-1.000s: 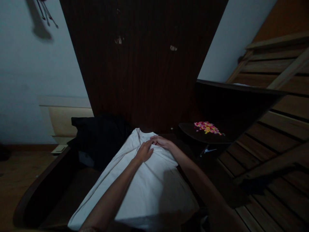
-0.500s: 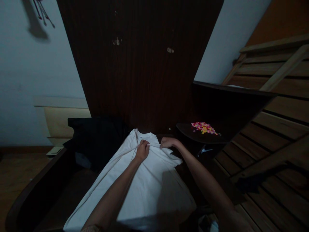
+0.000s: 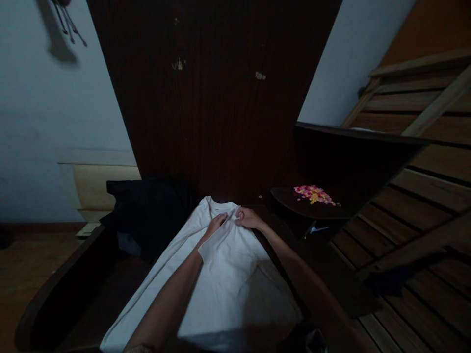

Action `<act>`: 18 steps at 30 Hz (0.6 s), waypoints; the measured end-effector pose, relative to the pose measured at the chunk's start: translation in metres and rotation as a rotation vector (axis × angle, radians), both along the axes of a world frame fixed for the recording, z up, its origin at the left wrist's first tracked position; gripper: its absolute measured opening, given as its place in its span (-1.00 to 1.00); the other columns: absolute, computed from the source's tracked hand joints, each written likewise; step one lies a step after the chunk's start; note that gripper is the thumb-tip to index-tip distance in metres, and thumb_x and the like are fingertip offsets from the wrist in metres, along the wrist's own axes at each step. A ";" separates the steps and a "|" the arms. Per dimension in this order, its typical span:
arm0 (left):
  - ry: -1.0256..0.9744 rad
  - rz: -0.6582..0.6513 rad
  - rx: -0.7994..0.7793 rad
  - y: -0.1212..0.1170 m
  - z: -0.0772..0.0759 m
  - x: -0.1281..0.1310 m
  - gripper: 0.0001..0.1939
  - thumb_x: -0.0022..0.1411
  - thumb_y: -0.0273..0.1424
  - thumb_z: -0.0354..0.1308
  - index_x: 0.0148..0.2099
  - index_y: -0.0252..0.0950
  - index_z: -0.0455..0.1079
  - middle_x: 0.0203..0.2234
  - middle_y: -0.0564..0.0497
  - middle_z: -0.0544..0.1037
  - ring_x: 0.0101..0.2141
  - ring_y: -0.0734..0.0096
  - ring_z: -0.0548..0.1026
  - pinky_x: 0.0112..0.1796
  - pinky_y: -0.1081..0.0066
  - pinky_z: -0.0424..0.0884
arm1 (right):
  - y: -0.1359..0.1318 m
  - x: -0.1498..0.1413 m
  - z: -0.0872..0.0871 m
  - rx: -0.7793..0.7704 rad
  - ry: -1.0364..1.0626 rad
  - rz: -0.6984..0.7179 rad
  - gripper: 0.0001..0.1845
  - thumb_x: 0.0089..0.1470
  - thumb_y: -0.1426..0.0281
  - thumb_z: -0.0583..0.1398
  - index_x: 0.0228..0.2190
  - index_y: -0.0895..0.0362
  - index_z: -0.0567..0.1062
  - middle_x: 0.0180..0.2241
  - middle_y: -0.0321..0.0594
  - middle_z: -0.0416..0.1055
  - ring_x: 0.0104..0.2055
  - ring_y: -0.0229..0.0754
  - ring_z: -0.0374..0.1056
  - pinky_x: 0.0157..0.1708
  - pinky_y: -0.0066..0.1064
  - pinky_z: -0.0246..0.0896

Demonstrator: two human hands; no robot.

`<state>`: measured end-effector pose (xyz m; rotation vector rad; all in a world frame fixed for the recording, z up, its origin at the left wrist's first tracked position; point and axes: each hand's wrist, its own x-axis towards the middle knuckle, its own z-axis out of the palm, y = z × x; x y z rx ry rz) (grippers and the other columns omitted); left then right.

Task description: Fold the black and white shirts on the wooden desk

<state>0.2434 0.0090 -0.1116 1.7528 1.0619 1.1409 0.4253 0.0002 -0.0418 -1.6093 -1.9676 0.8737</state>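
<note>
A white T-shirt (image 3: 228, 274) lies spread out on a dark wooden seat, its neckline toward the back panel. Its right side is folded inward, and the sleeve flap reaches over my left wrist. Just below the collar, my left hand (image 3: 214, 226) grips the cloth, with part of the hand covered by the folded fabric. My right hand (image 3: 248, 217) pinches the shirt at the folded edge, to the right of the neckline, with its fingers curled.
Dark clothing (image 3: 150, 211) is heaped left of the shirt, near the curved armrest (image 3: 40, 304). On the right, a dark shelf (image 3: 283, 198) carries a pile of small pink and yellow pieces (image 3: 314, 194). Wooden slats (image 3: 423, 196) stand farther right. A tall dark panel (image 3: 221, 113) rises behind.
My right hand has carried the shirt's right side and sleeve leftward, over my left wrist, and now sits at the folded edge. My left hand has shifted only slightly.
</note>
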 end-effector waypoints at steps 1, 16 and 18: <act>-0.017 -0.021 -0.024 0.000 0.002 -0.001 -0.73 0.12 -0.27 0.23 -0.14 -0.27 0.44 -0.31 -0.05 0.60 -0.24 0.25 0.55 -0.20 0.31 0.43 | 0.001 0.002 -0.005 0.037 -0.049 0.012 -0.70 -0.19 0.49 0.33 -0.31 0.15 0.44 -0.60 -0.47 0.29 -0.56 -0.35 0.23 -0.53 -0.55 0.06; -0.351 -0.268 -0.458 -0.003 0.016 -0.006 -0.27 -0.21 -0.58 0.02 0.12 -0.25 0.35 -0.25 -0.02 0.62 -0.32 0.35 0.54 -0.27 0.38 0.43 | 0.002 0.009 -0.032 0.099 -0.022 0.070 -0.70 -0.18 0.57 0.21 -0.30 0.14 0.47 -0.50 -0.39 0.41 -0.43 -0.29 0.33 -0.42 -0.53 0.12; -0.390 -0.279 -0.472 -0.003 0.017 -0.005 -0.27 -0.24 -0.59 0.03 0.09 -0.25 0.38 -0.23 -0.02 0.62 -0.31 0.35 0.54 -0.27 0.40 0.42 | 0.003 0.010 -0.031 0.106 -0.013 0.020 -0.79 -0.17 0.55 0.18 -0.38 0.16 0.49 -0.53 -0.38 0.40 -0.45 -0.30 0.31 -0.44 -0.54 0.09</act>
